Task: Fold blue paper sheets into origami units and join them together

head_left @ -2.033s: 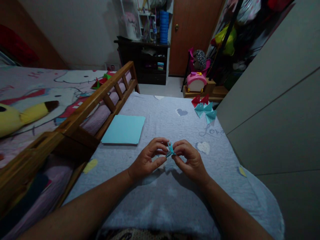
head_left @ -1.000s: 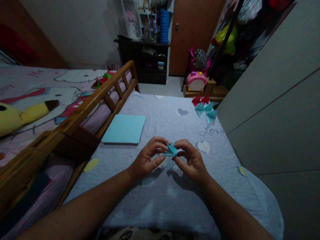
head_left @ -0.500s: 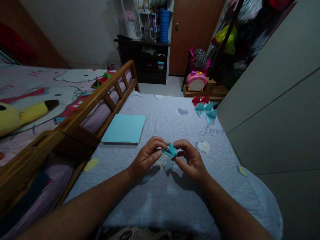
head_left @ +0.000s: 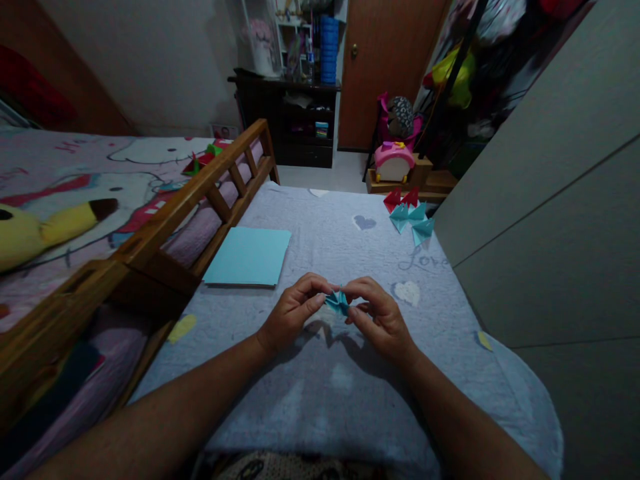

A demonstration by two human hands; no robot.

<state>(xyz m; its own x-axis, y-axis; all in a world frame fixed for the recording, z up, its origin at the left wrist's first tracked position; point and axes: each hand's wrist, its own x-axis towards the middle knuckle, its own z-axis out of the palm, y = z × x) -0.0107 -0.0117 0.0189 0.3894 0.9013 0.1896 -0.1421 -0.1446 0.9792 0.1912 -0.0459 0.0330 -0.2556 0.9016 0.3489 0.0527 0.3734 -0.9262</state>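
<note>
A small folded piece of light blue paper (head_left: 339, 302) is held between both my hands just above the grey bedsheet (head_left: 320, 393). My left hand (head_left: 293, 313) pinches its left side with fingers curled. My right hand (head_left: 377, 317) pinches its right side the same way. A stack of flat light blue paper sheets (head_left: 249, 257) lies on the sheet to the upper left of my hands. Several finished folded pieces, red and light blue (head_left: 411, 215), sit in a cluster at the far right of the bed.
A wooden bed rail (head_left: 200, 193) runs along the left, with a cartoon-print bed (head_left: 75, 187) and a yellow plush toy (head_left: 30, 233) beyond it. A grey wardrobe wall (head_left: 550, 200) stands close on the right. A dark shelf unit (head_left: 290, 120), a door and toys are at the back.
The folded blue piece turned and opened slightly between my fingers, then was pressed smaller. Both hands shifted a little upward and closer together.
</note>
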